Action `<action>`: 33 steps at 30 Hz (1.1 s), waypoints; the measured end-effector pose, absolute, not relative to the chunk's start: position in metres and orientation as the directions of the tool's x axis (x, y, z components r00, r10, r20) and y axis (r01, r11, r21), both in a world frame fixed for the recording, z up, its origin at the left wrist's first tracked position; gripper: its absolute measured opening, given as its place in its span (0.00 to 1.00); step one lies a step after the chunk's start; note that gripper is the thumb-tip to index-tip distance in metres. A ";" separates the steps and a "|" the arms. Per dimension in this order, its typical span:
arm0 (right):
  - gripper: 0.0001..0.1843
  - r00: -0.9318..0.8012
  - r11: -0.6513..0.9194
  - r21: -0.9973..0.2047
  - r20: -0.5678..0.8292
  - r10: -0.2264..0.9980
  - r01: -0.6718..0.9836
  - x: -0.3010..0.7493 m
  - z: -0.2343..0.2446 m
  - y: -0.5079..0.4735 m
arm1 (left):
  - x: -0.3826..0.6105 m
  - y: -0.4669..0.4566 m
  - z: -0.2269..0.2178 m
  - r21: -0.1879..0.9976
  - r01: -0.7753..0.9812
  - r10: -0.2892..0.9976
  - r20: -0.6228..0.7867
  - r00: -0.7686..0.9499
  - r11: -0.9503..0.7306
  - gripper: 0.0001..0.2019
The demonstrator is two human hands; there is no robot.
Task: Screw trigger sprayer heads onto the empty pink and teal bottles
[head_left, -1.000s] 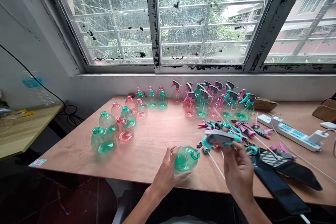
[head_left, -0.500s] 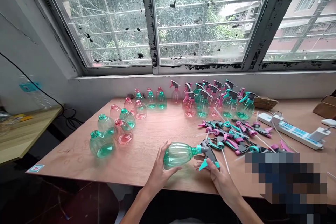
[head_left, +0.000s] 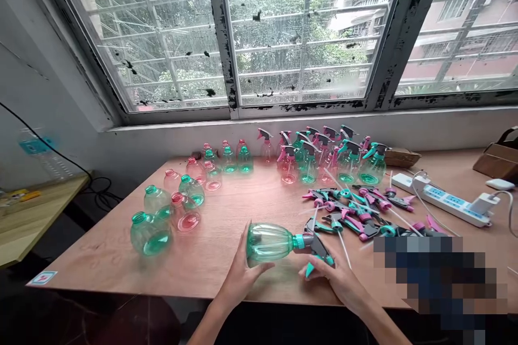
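Note:
My left hand [head_left: 239,275] wraps round a clear green bottle [head_left: 269,241] held on its side just above the near edge of the wooden table [head_left: 243,205]. A black and teal trigger sprayer head [head_left: 318,252] sits on the bottle's neck, and my right hand [head_left: 338,277] grips it from below. Empty green and pink bottles [head_left: 170,207] stand at the left. Bottles fitted with sprayers [head_left: 324,159] stand at the back. Loose sprayer heads [head_left: 356,210] lie in a pile to the right of my hands.
A white power strip [head_left: 441,198] with a plugged adapter lies at the right. Cardboard pieces [head_left: 496,159] sit at the far right by the window wall. A second wooden table [head_left: 28,215] stands to the left, with a black cable running down the wall.
The sprayer head went from held apart in my right hand to seated on the bottle's neck. The bottle moved left and lower, lying on its side between both hands.

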State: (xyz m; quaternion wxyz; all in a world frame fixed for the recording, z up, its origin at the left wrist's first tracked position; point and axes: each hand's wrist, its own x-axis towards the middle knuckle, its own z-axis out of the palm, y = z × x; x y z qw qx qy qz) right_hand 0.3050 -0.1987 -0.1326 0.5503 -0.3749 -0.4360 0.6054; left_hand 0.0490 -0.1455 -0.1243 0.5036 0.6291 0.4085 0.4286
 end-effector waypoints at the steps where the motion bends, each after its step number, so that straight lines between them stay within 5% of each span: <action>1: 0.23 -0.128 -0.022 -0.938 0.024 0.991 -0.347 0.305 -0.133 -0.199 | 0.049 -0.146 -0.124 0.985 0.071 0.944 0.128 0.303 -0.157 0.53; 6: 0.17 -0.208 0.011 -0.914 0.104 0.973 -0.406 0.307 -0.132 -0.199 | 0.048 -0.148 -0.122 0.990 0.066 0.929 0.097 0.357 -0.128 0.56; 21: 0.25 -0.081 -0.002 -0.986 0.012 0.997 -0.168 0.297 -0.128 -0.197 | 0.045 -0.152 -0.121 0.986 0.087 0.902 0.095 0.422 -0.144 0.53; 26: 0.24 -0.042 -0.008 -0.993 -0.004 0.999 -0.114 0.295 -0.131 -0.197 | 0.042 -0.152 -0.121 0.992 0.085 0.897 0.045 0.439 -0.091 0.61; 33: 0.25 0.016 -0.004 -0.979 -0.007 1.000 -0.206 0.294 -0.136 -0.193 | 0.044 -0.151 -0.117 0.987 0.100 0.886 0.063 0.460 -0.122 0.52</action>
